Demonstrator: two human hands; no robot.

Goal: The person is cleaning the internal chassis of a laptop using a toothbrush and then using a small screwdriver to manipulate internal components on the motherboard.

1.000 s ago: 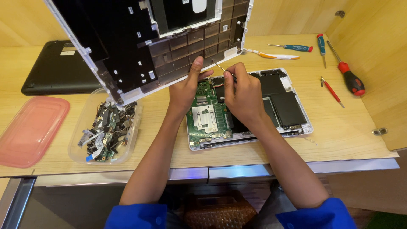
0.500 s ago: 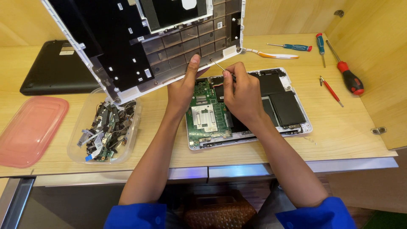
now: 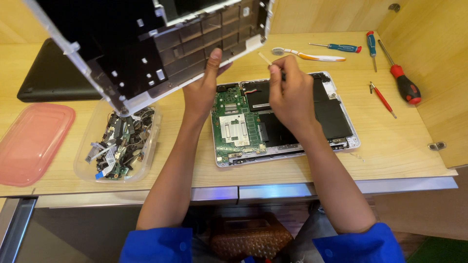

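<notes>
Two hands busy; our left hand [image 3: 202,92] gripped the raised keyboard cover [image 3: 146,44]; right hand [image 3: 290,90] pinched a ribbon cable [image 3: 265,59]; best pulled straight, gently.

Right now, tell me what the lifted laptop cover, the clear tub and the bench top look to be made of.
Lifted laptop cover: likely moulded plastic, matt dark inside with a pale edge; ribs and clips show. The left hand holds it up.
Clear tub: see-through plastic, slightly glossy; the circuit parts inside show through its wall.
Bench top: pale wood or wood-look laminate, smooth with faint grain; which one is unclear.
</notes>
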